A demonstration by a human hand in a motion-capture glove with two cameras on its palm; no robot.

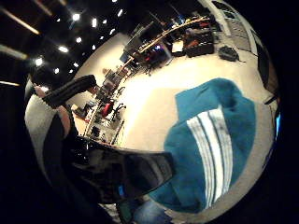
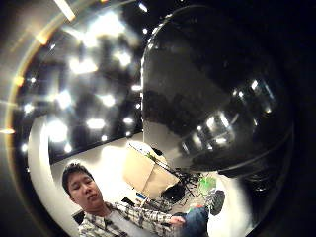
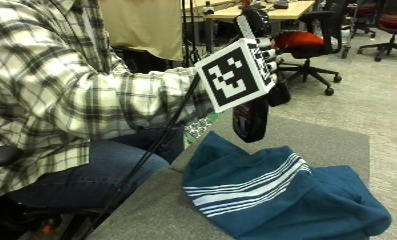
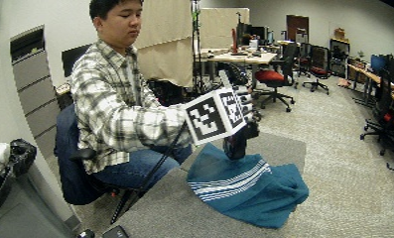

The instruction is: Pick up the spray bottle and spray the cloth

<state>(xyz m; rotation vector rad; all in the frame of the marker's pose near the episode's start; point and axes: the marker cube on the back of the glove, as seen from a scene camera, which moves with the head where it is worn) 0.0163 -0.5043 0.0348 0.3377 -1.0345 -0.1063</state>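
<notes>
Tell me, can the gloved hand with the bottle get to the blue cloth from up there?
Probably yes. The hand holds the spray bottle in the air just above the cloth, and nothing sits between them.

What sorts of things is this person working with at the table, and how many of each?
Spray bottle, dark, held up above the table in the gloved right hand: 1
Cloth, teal with white stripes, lying rumpled on the grey table: 1
Total: 2 things
</notes>
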